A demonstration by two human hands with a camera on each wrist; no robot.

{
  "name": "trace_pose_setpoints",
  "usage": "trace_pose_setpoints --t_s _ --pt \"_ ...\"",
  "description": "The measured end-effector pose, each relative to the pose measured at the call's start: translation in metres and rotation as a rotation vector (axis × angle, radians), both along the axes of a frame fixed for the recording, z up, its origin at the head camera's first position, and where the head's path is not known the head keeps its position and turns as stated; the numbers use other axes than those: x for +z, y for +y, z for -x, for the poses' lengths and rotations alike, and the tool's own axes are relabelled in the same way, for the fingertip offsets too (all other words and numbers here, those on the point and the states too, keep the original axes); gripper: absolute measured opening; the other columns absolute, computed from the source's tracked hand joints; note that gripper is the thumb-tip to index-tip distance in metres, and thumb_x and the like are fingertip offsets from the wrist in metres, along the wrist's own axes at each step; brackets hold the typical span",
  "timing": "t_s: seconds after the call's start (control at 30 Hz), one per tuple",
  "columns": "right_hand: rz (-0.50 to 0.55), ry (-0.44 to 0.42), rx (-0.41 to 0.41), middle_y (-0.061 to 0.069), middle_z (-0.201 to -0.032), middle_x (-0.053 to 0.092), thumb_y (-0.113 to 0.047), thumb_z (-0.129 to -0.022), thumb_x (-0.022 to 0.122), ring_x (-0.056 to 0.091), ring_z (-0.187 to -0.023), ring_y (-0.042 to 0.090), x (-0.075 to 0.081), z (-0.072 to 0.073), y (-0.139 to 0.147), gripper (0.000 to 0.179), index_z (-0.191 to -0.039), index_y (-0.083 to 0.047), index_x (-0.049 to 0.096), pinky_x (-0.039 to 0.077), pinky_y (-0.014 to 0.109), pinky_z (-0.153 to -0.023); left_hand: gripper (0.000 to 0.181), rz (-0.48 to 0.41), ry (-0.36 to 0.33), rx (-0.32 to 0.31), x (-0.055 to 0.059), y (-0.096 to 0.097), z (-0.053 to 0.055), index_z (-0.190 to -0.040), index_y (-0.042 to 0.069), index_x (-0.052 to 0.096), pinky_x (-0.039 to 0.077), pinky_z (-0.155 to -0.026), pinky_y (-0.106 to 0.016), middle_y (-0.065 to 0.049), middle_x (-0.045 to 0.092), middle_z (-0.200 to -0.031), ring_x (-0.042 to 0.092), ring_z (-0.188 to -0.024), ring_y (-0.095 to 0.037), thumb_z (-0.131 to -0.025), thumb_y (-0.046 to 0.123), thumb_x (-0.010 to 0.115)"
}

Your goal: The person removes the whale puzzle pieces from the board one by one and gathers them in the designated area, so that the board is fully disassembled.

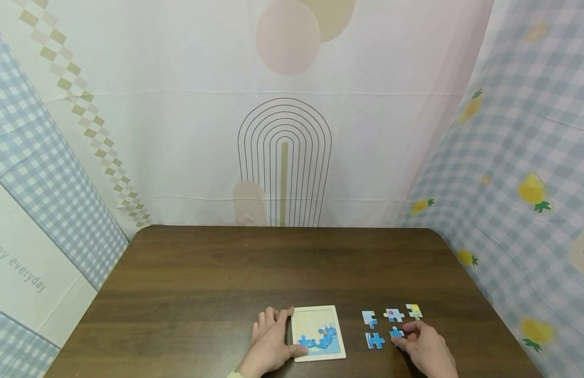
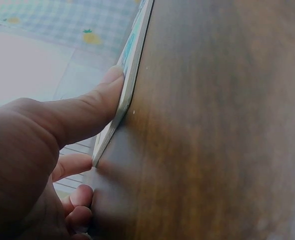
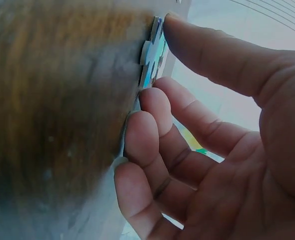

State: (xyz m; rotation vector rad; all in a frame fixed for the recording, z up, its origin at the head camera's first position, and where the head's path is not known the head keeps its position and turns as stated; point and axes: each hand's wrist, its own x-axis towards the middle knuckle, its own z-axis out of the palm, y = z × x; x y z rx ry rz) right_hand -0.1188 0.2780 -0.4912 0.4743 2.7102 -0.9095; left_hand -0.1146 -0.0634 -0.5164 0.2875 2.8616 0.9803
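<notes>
A square puzzle tray (image 1: 341, 336) with a pale rim lies on the table, several blue pieces fitted along its lower part. My left hand (image 1: 270, 341) steadies its left side: the thumb (image 2: 105, 97) rests over the near rim and the index fingertip touches the far left corner. To the right of the tray, my right hand (image 1: 426, 347) pinches a small blue puzzle piece (image 1: 396, 332) between thumb and index finger, at table level. In the right wrist view, a puzzle piece (image 3: 150, 56) shows edge-on between thumb and index; the other fingers curl near the tabletop.
Loose puzzle pieces lie around the right hand: a white-and-blue one (image 1: 369, 318), a blue one (image 1: 374, 340), one with a pink swirl (image 1: 394, 315) and a yellow one (image 1: 414, 311). The brown table (image 1: 202, 278) meets a patterned curtain (image 1: 202, 157) at its back.
</notes>
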Motion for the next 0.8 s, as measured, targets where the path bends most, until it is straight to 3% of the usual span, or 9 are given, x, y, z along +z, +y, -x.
trace_pose_setpoints --t_s 0.4,0.8 --pt "-0.015 0.054 0.024 0.005 -0.088 0.060 -0.057 -0.085 0.066 0.055 -0.073 0.019 0.005 -0.002 -0.006 0.064 -0.113 0.001 0.061 0.044 0.038 -0.061 0.094 0.014 -0.007 -0.001 -0.002 0.001 0.001 -0.141 0.012 0.048 0.026 -0.074 -0.037 -0.005 0.040 -0.103 0.032 -0.090 -0.023 -0.066 0.059 0.079" --pt "-0.010 0.258 0.125 -0.001 -0.080 0.054 -0.033 -0.091 0.067 0.049 -0.066 0.014 0.005 0.002 -0.059 0.037 -0.110 -0.001 0.064 0.039 0.033 -0.056 0.094 0.016 0.004 -0.002 -0.001 0.000 0.001 -0.140 0.011 0.048 0.027 -0.074 -0.037 -0.005 0.040 -0.102 0.033 -0.090 -0.024 -0.066 0.058 0.080"
